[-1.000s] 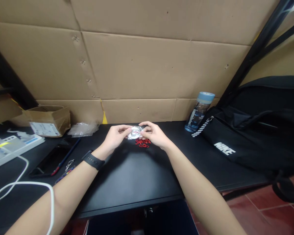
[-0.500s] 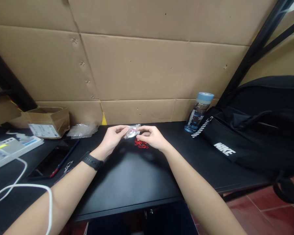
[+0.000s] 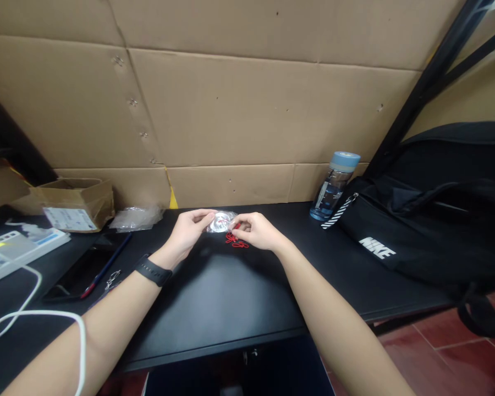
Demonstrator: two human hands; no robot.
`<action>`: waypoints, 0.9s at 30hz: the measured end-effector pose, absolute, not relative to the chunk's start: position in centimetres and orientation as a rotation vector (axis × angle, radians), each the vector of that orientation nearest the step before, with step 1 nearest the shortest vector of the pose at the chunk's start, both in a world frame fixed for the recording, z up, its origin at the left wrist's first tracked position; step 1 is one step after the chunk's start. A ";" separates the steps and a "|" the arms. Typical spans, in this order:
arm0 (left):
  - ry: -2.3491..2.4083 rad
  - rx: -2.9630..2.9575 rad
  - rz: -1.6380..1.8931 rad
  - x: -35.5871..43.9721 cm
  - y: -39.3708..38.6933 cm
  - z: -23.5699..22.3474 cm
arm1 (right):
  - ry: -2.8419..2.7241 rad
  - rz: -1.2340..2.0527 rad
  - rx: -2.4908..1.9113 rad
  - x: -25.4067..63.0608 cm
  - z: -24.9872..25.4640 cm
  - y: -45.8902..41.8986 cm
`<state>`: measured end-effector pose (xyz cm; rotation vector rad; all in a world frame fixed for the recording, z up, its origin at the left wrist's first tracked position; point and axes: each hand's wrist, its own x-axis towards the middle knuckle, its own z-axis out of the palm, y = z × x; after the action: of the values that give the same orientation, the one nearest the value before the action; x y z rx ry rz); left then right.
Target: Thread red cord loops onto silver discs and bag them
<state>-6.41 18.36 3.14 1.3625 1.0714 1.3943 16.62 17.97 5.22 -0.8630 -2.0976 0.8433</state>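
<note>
A small clear plastic bag (image 3: 221, 222) holds a round, pale, shiny disc with a red mark on it; its exact kind is not clear. My left hand (image 3: 191, 230) pinches the bag's left edge between thumb and fingers. At the opposite edge, my right hand (image 3: 256, 230) has its thumb and fingertips closed on the plastic. A bunched red cord (image 3: 236, 241) lies just below the bag, partly covered by my right fingers. Whether the cord joins the disc cannot be seen.
Flat plastic bags (image 3: 136, 218) and an open cardboard box (image 3: 76, 203) stand at the back left. Nearer are a dark tablet (image 3: 84, 269), a pen (image 3: 107, 264) and a white cable (image 3: 45, 313). On the right are a water bottle (image 3: 334, 190) and a black bag (image 3: 429, 220).
The bag is turned flatter, so the round disc now faces me more fully. Both hands keep their hold, and the view has shifted slightly.
</note>
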 end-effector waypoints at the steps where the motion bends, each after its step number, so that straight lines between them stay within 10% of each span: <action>1: 1.075 1.365 1.388 -6.4 18.4 3.2 | -2.098 0.873 -0.847 16.7 5.3 17.9; 27: 1.182 1.636 1.508 -6.3 17.6 4.5 | -1.692 1.061 -0.786 15.2 5.5 17.3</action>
<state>-6.26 17.64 4.47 1.6362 1.1823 1.5079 15.17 17.33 5.51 -0.7860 -1.6922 1.0609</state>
